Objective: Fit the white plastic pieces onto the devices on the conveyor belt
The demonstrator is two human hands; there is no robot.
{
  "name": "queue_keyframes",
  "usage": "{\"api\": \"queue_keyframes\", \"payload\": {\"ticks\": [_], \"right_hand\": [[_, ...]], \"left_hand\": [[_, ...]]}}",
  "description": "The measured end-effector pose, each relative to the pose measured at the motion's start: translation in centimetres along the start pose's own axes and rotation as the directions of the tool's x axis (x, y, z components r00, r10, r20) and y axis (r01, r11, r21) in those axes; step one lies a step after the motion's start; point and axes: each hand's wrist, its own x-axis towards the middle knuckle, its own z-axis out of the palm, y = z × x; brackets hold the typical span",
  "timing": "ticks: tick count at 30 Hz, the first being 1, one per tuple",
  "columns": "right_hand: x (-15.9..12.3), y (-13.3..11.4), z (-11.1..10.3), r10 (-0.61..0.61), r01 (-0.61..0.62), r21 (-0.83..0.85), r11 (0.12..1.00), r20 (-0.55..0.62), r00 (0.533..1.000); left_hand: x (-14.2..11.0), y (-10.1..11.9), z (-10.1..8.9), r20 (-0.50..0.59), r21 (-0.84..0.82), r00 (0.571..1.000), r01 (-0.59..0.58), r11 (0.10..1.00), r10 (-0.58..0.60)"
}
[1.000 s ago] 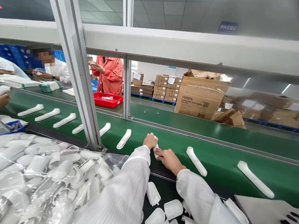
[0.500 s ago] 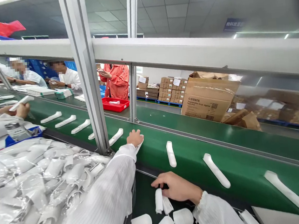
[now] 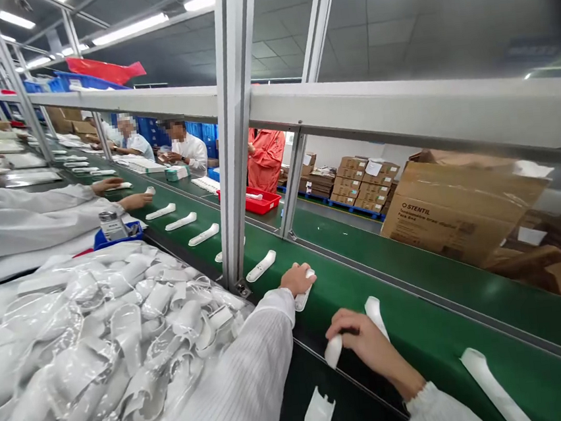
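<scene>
My left hand (image 3: 297, 278) rests on the green conveyor belt (image 3: 421, 329), closed over a long white plastic shell (image 3: 303, 297). My right hand (image 3: 365, 344) hovers at the belt's near edge and grips a small white cover piece (image 3: 334, 351). Just beyond its fingers lies another long white shell (image 3: 374, 313) on the belt. One loose white cover (image 3: 319, 416) sits on the dark bench below my hands.
A clear bag of white plastic parts (image 3: 98, 334) fills the bench at left. An aluminium post (image 3: 232, 149) stands by my left hand. More shells (image 3: 261, 266) ride the belt leftwards, one (image 3: 491, 389) at right. A co-worker's sleeve (image 3: 23, 222) lies at left; cardboard boxes (image 3: 454, 210) stand behind.
My right hand lifted from the bench pile up to the belt edge with a cover piece. The left hand stays on its shell. The view swung left and upward.
</scene>
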Motion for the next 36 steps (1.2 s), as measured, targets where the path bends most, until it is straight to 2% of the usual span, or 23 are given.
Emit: {"api": "queue_keyframes", "payload": {"ticks": [3, 6, 9, 12, 15, 19, 21, 24, 28, 32, 36], "right_hand": [[2.7, 0.4, 0.4, -0.067, 0.078, 0.080, 0.994, -0.130, 0.989], [5.0, 1.5, 1.9, -0.072, 0.104, 0.102, 0.989, -0.275, 0.959], [6.3, 2.7, 3.7, -0.045, 0.037, -0.028, 0.999, -0.403, 0.914], [6.1, 3.6, 4.9, -0.052, -0.045, -0.188, 0.981, -0.477, 0.878], [4.7, 3.6, 5.2, -0.039, -0.139, -0.348, 0.927, -0.460, 0.887], [3.0, 2.4, 5.1, 0.056, -0.278, -0.619, 0.734, -0.354, 0.934], [2.6, 1.7, 5.1, 0.102, -0.331, -0.680, 0.654, -0.354, 0.930], [2.3, 1.0, 5.3, 0.136, -0.386, -0.719, 0.578, -0.382, 0.914], [1.7, 1.0, 4.7, 0.149, -0.383, -0.752, 0.537, -0.362, 0.920], [0.9, 1.4, 2.9, 0.152, -0.290, -0.758, 0.584, -0.249, 0.957], [0.7, 1.6, 1.5, 0.230, -0.376, -0.755, 0.536, -0.298, 0.926]], "left_hand": [[0.3, 0.5, 0.4, 0.008, -0.012, 1.000, 0.010, 1.000, -0.010], [0.7, 0.9, 0.7, 0.022, -0.029, 1.000, 0.014, 0.999, -0.013], [1.0, 1.3, 1.1, 0.013, -0.067, 1.000, 0.010, 0.998, -0.009], [1.3, 1.6, 1.7, -0.017, -0.105, 1.000, -0.008, 0.994, 0.007], [1.5, 2.0, 2.3, -0.022, -0.127, 1.000, -0.025, 0.992, 0.022], [1.7, 2.8, 3.1, -0.033, -0.129, 0.999, -0.032, 0.991, 0.028], [1.7, 3.2, 3.4, -0.027, -0.126, 0.999, -0.037, 0.991, 0.033], [1.7, 3.8, 3.8, -0.020, -0.126, 0.999, -0.041, 0.991, 0.039], [1.5, 4.7, 4.4, -0.024, -0.129, 0.999, -0.047, 0.991, 0.044], [1.2, 5.6, 4.9, -0.009, -0.140, 0.999, -0.048, 0.989, 0.047], [1.0, 6.7, 5.5, -0.001, -0.138, 0.999, -0.038, 0.990, 0.038]]}}
